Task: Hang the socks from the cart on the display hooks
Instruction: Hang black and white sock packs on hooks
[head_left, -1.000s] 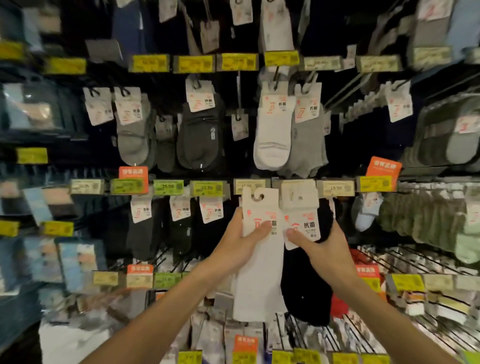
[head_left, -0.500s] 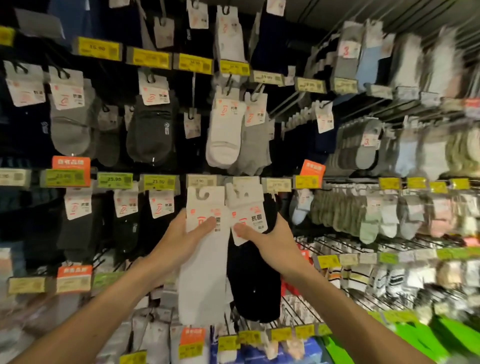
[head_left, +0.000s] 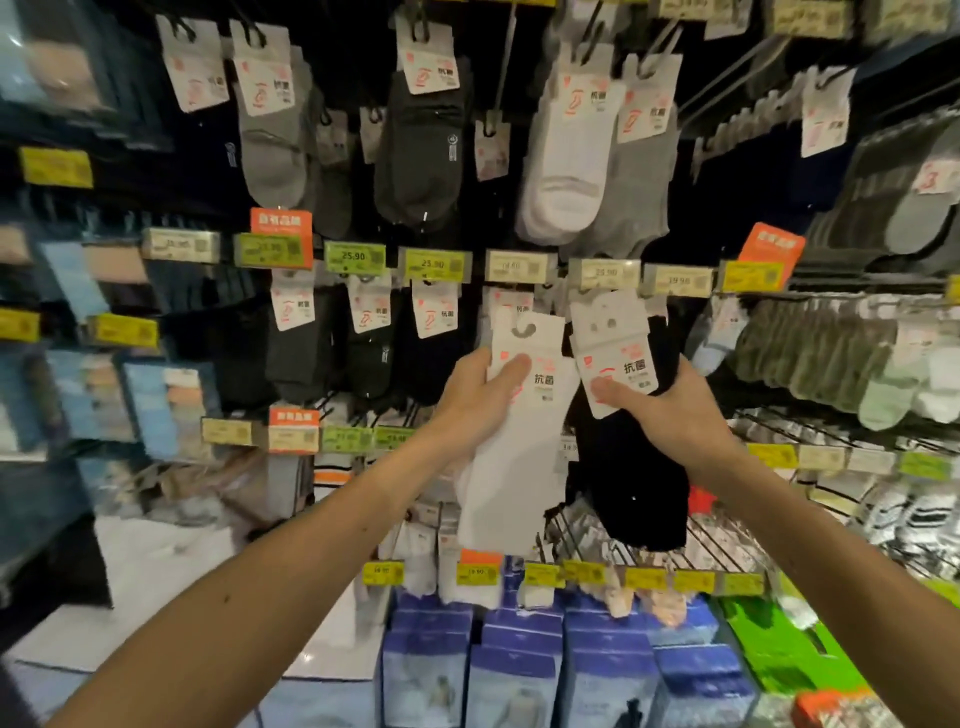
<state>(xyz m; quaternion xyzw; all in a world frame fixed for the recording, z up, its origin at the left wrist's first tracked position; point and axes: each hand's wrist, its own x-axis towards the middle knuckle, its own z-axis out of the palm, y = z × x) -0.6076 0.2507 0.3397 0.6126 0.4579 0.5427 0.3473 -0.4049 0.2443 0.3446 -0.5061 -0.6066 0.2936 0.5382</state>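
Head view: the left hand pinches the white socks by their card, thumb flat on the front, the other fingers hidden behind; the right hand pinches the black socks likewise. Both packs are held upright, hanger holes topmost, just under the price-label rail, probably to line each hole up with a hook; the hooks themselves I cannot make out. Against 0.5 s ago, grips and height look unchanged; only the view has swung left and down
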